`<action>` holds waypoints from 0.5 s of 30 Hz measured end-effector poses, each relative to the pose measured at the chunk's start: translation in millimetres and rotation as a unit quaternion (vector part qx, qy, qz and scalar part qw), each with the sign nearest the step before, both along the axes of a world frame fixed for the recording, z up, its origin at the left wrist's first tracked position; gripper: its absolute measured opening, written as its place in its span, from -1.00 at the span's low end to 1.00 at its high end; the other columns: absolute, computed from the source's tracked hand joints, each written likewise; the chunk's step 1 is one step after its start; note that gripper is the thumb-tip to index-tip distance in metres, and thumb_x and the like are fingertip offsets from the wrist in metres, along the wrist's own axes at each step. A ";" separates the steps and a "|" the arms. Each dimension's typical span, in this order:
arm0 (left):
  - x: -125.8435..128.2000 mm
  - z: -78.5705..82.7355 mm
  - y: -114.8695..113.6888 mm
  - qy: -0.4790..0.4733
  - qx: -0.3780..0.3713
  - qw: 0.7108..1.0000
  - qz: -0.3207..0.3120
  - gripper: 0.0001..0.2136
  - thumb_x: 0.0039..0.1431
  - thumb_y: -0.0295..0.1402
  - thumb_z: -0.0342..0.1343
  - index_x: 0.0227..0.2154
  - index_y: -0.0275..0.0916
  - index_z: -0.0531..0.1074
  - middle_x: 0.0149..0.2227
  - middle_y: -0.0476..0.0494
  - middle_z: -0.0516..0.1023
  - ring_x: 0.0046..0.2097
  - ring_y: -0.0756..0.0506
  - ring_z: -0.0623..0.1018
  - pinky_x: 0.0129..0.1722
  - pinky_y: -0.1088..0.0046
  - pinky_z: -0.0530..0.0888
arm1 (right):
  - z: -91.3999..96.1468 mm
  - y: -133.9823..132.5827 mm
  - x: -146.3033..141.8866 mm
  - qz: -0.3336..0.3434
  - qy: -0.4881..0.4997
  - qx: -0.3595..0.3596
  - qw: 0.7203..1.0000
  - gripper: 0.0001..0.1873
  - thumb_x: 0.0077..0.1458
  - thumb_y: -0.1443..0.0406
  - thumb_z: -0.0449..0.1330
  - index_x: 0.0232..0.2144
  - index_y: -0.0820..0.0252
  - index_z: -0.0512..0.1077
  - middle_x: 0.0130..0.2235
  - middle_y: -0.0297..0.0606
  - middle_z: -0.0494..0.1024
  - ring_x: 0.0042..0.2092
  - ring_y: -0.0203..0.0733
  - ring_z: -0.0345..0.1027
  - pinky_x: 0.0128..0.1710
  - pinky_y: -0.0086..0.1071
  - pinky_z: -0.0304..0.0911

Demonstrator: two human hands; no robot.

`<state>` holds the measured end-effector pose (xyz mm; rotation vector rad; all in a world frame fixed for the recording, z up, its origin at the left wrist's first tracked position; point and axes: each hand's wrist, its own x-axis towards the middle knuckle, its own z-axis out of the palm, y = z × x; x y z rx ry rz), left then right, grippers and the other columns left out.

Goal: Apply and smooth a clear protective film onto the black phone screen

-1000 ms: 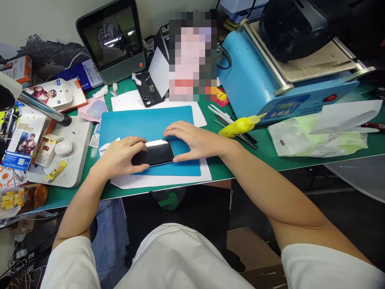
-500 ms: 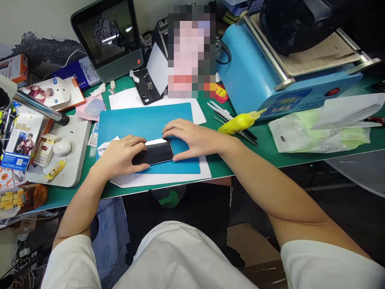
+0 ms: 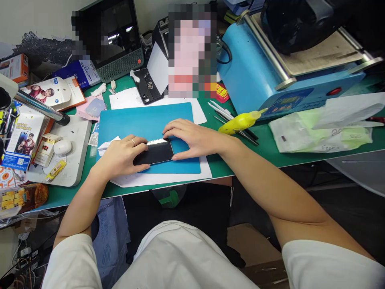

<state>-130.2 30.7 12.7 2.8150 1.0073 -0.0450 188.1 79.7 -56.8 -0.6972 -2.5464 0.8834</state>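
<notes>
A black phone (image 3: 158, 152) lies flat, screen up, on a blue work mat (image 3: 141, 124) over white paper. My left hand (image 3: 122, 156), with a ring on one finger, grips the phone's left end, thumb along the near edge and fingers over the far edge. My right hand (image 3: 194, 138) holds the phone's right end, fingers curved along its far edge and thumb at the near corner. A crumpled white tissue (image 3: 105, 145) sits on the mat just left of my left hand.
On the green table (image 3: 255, 154) are a yellow glue bottle (image 3: 240, 121) and metal tools (image 3: 224, 113) right of the mat, a blue roller machine (image 3: 285, 80), plastic bags (image 3: 319, 132), a small monitor (image 3: 117, 36), another phone (image 3: 147, 90), and boxes and a white pad (image 3: 75, 152) at left.
Both hands stay on the phone with almost no movement; the view has shifted slightly.
</notes>
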 end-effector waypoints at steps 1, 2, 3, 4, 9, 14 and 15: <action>0.2 0.0 -0.1 0.000 0.000 1.000 0.000 -0.65 0.41 -0.05 0.30 0.05 -0.19 0.57 0.23 -0.25 0.68 0.12 -0.32 0.68 -0.15 0.21 0.58 | 0.0 -0.2 0.0 0.000 0.000 0.001 1.000 -0.28 0.23 -0.19 0.40 0.19 0.16 0.55 0.27 0.10 0.55 0.34 0.36 0.34 0.33 0.27 0.26; 0.4 0.1 -0.2 0.001 0.000 1.000 0.000 -0.65 0.41 -0.06 0.30 0.05 -0.19 0.57 0.23 -0.26 0.68 0.12 -0.32 0.67 -0.17 0.22 0.57 | 0.1 -0.4 0.0 0.000 0.000 0.002 1.000 -0.29 0.23 -0.19 0.39 0.19 0.15 0.55 0.27 0.10 0.55 0.34 0.36 0.35 0.33 0.27 0.26; 0.6 0.1 -0.2 0.002 0.000 1.000 0.000 -0.65 0.41 -0.06 0.30 0.05 -0.19 0.57 0.23 -0.26 0.68 0.12 -0.32 0.67 -0.18 0.23 0.57 | 0.2 -0.6 0.1 0.001 0.000 0.005 1.000 -0.30 0.24 -0.19 0.39 0.19 0.15 0.55 0.27 0.10 0.55 0.34 0.35 0.35 0.32 0.26 0.27; 0.8 0.3 -0.1 0.003 0.000 1.000 0.000 -0.66 0.41 -0.06 0.30 0.05 -0.20 0.57 0.23 -0.26 0.68 0.12 -0.32 0.67 -0.20 0.24 0.56 | 0.3 -0.7 0.2 0.002 0.000 0.008 1.000 -0.30 0.25 -0.19 0.38 0.19 0.14 0.55 0.27 0.10 0.55 0.33 0.35 0.35 0.32 0.26 0.27; 1.3 1.6 0.2 0.007 -0.007 1.000 0.005 -0.67 0.42 -0.06 0.29 0.05 -0.18 0.56 0.24 -0.26 0.67 0.13 -0.31 0.66 -0.20 0.26 0.54 | 0.9 -1.2 -0.1 0.002 -0.005 0.013 1.000 -0.29 0.26 -0.20 0.37 0.18 0.17 0.53 0.27 0.13 0.54 0.33 0.36 0.35 0.31 0.26 0.28; 0.9 -0.2 -0.1 0.004 0.002 1.000 0.003 -0.65 0.42 -0.06 0.29 0.06 -0.20 0.55 0.23 -0.26 0.67 0.12 -0.31 0.66 -0.21 0.24 0.54 | 2.0 -1.6 -1.2 -0.003 -0.006 0.002 1.000 -0.30 0.24 -0.18 0.39 0.18 0.18 0.55 0.27 0.13 0.55 0.34 0.37 0.35 0.32 0.27 0.26; 0.8 -0.9 -0.1 0.002 0.004 1.000 0.003 -0.65 0.42 -0.06 0.29 0.06 -0.20 0.54 0.23 -0.26 0.67 0.12 -0.30 0.66 -0.21 0.24 0.54 | 2.2 -1.6 -1.2 -0.003 -0.007 0.002 1.000 -0.29 0.24 -0.18 0.39 0.18 0.18 0.55 0.27 0.13 0.55 0.34 0.37 0.35 0.32 0.26 0.26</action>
